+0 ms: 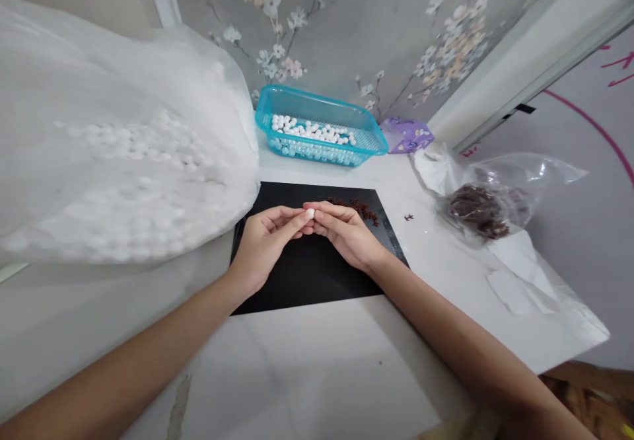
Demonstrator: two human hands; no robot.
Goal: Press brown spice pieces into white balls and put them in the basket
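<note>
A small white ball (310, 213) is pinched between the fingertips of both my hands, above a black mat (307, 275). My left hand (270, 238) comes in from the left, its thumb and fingers closed on the ball. From the other side my right hand (344, 228) grips the same ball with thumb and fingers. Part of the ball is covered by the fingertips. Just beyond my right hand, a pile of small dark red-brown pieces (364, 211) lies on the mat's far right part.
A blue basket (321, 100) holding many white balls stands at the back. On the left bulges a large clear bag (198, 96) of white balls. A purple packet (407, 136) and a plastic bag of brown pieces (478, 209) sit to the right on the white table (307, 361).
</note>
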